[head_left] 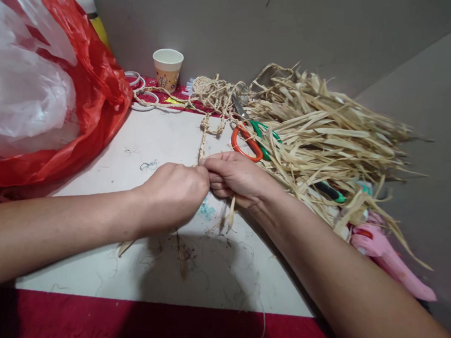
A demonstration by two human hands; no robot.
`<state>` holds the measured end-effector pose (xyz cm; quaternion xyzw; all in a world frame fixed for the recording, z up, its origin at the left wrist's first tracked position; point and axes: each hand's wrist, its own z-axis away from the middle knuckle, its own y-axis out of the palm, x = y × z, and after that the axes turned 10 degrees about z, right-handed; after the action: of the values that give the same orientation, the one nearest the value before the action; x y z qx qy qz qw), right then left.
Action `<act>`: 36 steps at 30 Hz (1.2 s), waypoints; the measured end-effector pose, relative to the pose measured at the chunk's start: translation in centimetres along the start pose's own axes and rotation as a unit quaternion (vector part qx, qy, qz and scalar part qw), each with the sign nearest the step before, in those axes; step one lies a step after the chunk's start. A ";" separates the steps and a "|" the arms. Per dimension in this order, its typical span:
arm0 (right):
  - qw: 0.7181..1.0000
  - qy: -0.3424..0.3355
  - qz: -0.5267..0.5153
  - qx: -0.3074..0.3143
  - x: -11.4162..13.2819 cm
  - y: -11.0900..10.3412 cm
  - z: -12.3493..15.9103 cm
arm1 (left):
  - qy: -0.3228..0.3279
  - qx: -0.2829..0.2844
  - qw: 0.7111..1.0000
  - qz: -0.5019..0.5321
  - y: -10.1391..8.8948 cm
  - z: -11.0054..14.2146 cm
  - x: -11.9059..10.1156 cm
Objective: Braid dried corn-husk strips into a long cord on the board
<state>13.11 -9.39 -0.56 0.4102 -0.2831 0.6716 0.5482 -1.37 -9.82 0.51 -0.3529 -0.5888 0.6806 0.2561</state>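
My left hand point(173, 193) is closed in a fist over the white board point(99, 263), its knuckles against my right hand. My right hand point(236, 177) is closed too, pinching at the lower end of a braided straw cord point(203, 141). Both hands grip the cord's working end, though the exact hold is hidden by the fingers. From there the cord runs back to a tangled coil of braid point(215, 93). A loose straw strand point(231, 213) hangs below my right hand. Another strand end point(124, 248) shows under my left forearm.
Scissors point(250, 140) with red and green handles lie beside a heap of dry straw strips point(328, 130). A pink glue gun point(393, 253) rests at the right. A paper cup point(167, 72) and white rings point(145, 101) stand behind. A red plastic bag point(110, 104) bulges at the left.
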 end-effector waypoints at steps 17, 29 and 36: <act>0.999 -0.018 -0.006 0.048 1.1 -1.5 0.4 | -0.191 -0.187 0.811 0.521 -4.7 -2.1 3.1; 0.995 -0.003 0.026 0.101 0.8 -2.3 0.0 | -0.201 0.068 0.651 0.729 -1.7 -2.8 3.2; 0.992 -0.002 0.076 0.103 0.8 -2.2 0.0 | -0.178 0.061 0.752 0.632 -1.7 -2.7 3.6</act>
<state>15.23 -8.47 -0.07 0.4434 -0.2440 0.7361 0.4495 -1.59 -5.08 1.33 -0.5003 -0.2238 0.7726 -0.3205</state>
